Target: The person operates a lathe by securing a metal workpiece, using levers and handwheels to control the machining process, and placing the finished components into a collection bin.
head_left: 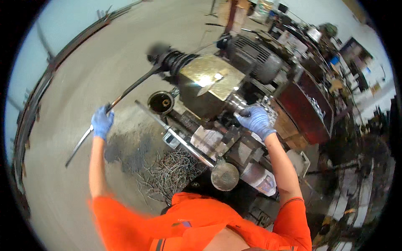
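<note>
My left hand [102,121], in a blue glove, is closed around a long lever bar [133,87]. The bar runs up to a dark ribbed hub [175,60] at the far side of a machine. Past my fist a shiny metal length [79,146] sticks out toward the lower left; whether it is the same bar, I cannot tell. Gloved too, my right hand [256,121] is at a shiny metal cylinder [237,101] on the machine's right side. Its fingers are curled, and what lies under the palm is hidden. A yellowish metal plate [212,79] covers the machine's top.
A round dark pot [161,102] sits left of the machine. Nearer me, a silver handle [188,144] slants toward a round metal disc [225,175]. Metal shavings [169,173] lie heaped on the floor. To the right stand a motor [257,58] and a red-brown metal box [303,106].
</note>
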`<state>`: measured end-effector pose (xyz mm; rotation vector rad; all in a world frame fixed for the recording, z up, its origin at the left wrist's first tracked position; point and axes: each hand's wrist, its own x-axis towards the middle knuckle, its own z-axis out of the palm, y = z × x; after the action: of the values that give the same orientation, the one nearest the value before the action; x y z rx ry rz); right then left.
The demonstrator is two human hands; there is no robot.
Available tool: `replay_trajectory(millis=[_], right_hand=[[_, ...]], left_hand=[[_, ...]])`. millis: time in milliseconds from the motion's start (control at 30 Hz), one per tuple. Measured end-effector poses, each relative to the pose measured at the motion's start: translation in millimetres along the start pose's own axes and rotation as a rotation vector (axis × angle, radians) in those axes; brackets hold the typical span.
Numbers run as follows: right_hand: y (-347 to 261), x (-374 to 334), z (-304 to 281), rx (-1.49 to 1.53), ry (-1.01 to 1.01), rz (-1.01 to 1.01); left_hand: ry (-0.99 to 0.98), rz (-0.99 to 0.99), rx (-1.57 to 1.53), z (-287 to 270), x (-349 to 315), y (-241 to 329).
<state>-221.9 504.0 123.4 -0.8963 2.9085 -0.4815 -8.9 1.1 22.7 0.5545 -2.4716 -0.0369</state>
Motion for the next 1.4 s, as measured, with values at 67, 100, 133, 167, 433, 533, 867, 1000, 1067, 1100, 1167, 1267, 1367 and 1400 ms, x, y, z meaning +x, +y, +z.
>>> replay_trajectory(millis=[67, 100, 133, 167, 433, 533, 867, 1000, 1067, 1100, 1167, 1267, 1367, 1400], right_hand=[[7.0, -16.8, -7.2, 0.077, 0.200, -0.050], [4.4, -30.3, -13.2, 0.153, 0.298, -0.074], [5.8, -43.8, -21.7, 0.122, 0.337, -0.088], [7.5, -56.2, -29.1, 0.101, 0.378, -0.110], [103.3, -213.0, -50.2, -0.001, 0.430, 0.285], [155.1, -267.9, -34.3, 0.027, 0.485, 0.404], [326.8, -414.8, -19.1, -0.243, 0.284, 0.887], [349.8, -433.8, -23.3, -0.440, -0.055, 1.095], [361.0, -442.0, -17.3, -0.490, -0.043, 1.145], [365.2, -441.2, -13.9, -0.471, -0.049, 1.181], [371.4, -436.7, -4.7, -0.415, -0.065, 1.252], [349.6, -435.0, 5.6, -0.433, 0.000, 1.264], [319.2, -446.0, 25.7, -0.524, 0.101, 1.230], [311.4, -459.1, 33.9, -0.560, 0.152, 1.219]], left_hand=[[0.308, -0.008, -0.384, 5.0, -15.6, 66.4], [0.220, -0.162, -0.500, 31.4, -39.9, 70.3], [0.132, -0.317, -0.607, 82.9, -67.8, 70.4], [-0.325, -0.328, -0.334, 142.2, -89.5, 43.8], [-0.917, 0.317, 0.062, 179.5, -109.9, 167.6], [-0.777, 0.521, 0.151, 201.2, -74.1, 140.7], [-0.942, -0.036, -0.076, 142.7, -63.1, 98.8], [-0.646, -0.008, -0.141, 82.3, -34.8, 99.5], [-0.524, -0.013, -0.174, 52.0, -17.3, 124.2], [-0.460, -0.017, -0.190, 35.6, -11.4, 142.1], [-0.396, 0.000, -0.295, 16.7, -5.1, 166.8], [-0.314, 0.075, -0.395, 24.1, -7.0, 198.7], [-0.428, 0.079, -0.190, 80.8, -23.3, 204.4], [-0.419, 0.044, -0.182, 81.5, -20.7, 214.9]])
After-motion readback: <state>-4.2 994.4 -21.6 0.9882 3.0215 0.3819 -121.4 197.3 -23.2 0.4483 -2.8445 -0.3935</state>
